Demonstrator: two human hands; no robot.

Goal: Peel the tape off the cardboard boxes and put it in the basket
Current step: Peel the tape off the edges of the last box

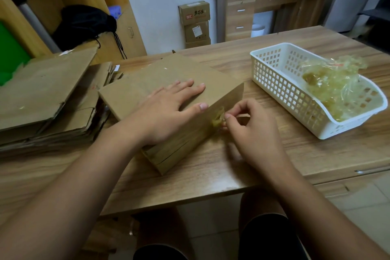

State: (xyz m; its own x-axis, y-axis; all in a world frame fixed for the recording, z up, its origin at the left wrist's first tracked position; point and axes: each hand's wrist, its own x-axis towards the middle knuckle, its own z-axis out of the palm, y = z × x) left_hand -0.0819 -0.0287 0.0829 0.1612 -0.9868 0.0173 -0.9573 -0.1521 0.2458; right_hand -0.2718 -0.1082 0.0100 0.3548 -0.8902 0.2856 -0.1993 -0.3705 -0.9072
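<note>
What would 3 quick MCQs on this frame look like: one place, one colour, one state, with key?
1. Where is the basket?
A. on the table, right of the cardboard box
B. on top of the box
C. on the floor

2. Basket colour?
A. green
B. white
C. black

3. What is the right hand doing?
A. lying flat on the table
B. pinching tape at the box's side
C. gripping the basket

Key:
1 A, it stands on the table beside the box.
2 B, its lattice walls are white.
3 B, its fingertips close on the yellowish strip while the left hand presses flat on the box top.
</note>
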